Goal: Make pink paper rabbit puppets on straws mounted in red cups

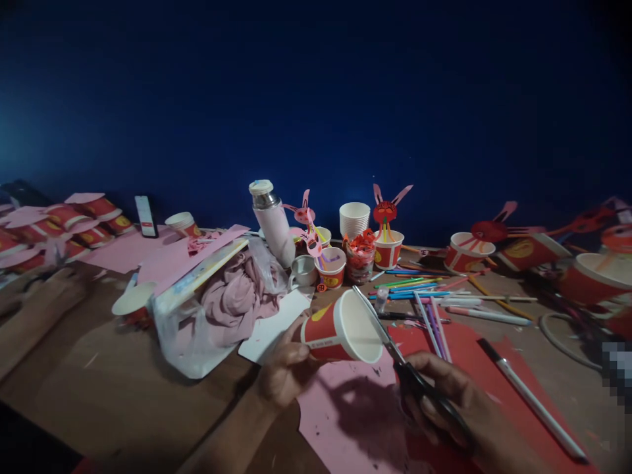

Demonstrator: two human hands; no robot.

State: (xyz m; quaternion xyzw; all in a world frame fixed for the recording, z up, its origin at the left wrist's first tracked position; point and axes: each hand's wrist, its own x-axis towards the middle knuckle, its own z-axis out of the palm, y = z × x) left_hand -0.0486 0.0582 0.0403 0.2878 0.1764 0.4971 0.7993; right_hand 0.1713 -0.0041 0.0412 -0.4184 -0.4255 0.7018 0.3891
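My left hand [286,365] grips a red-and-white paper cup [322,332] by its base, its white mouth tipped toward the right. In my right hand [451,395] is a pair of scissors [412,378] with black handles. The blades point up and left and lie across the cup's rim in view; whether they touch it I cannot tell. Below the cup is a sheet of pink paper [340,418], partly in shadow. Red paper [474,355] lies beneath and beside my right hand, with a white marker [536,398] on it.
A co-worker's hand [59,293] is at the far left, near stacked red cups [101,207]. A flask [274,224], stacked white cups [354,214] and cups with rabbit figures [388,247] stand behind. Coloured sticks [415,286] lie right; a plastic bag [185,342] with pink cloth lies left.
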